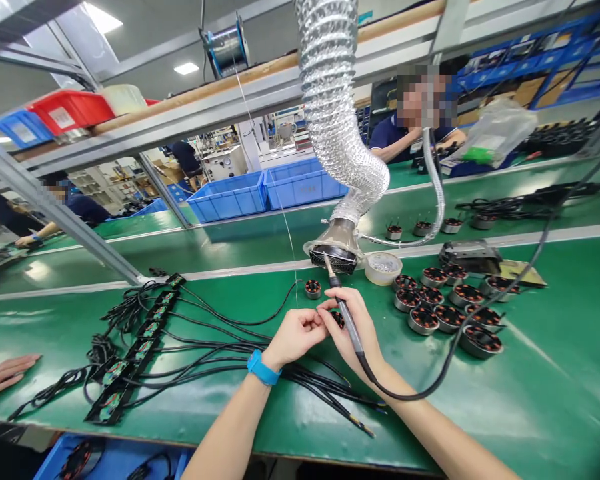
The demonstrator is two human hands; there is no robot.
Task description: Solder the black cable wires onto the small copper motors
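Observation:
My right hand (357, 323) has a soldering iron (349, 320) resting between thumb and fingers, its tip up toward the fume extractor hood (337, 243). Beside it, my left hand (297, 333), with a blue band at the wrist, is closed in a pinch; what its fingertips hold is hidden. A small round motor stator (337, 319) with copper windings shows partly between both hands. Another stator (313, 289) sits just beyond, at the end of a black cable. Thin solder wire (289, 233) hangs from the spool (226, 47) above. Black cables (325, 387) with bare coloured ends run under my wrists.
Several stators (449, 319) stand grouped at right. A strip of green circuit boards (143, 350) with cables lies left. A round tub (383, 268) sits beside the hood. Another person's hand (10, 377) rests at the left edge. A flexible silver duct (330, 87) hangs overhead.

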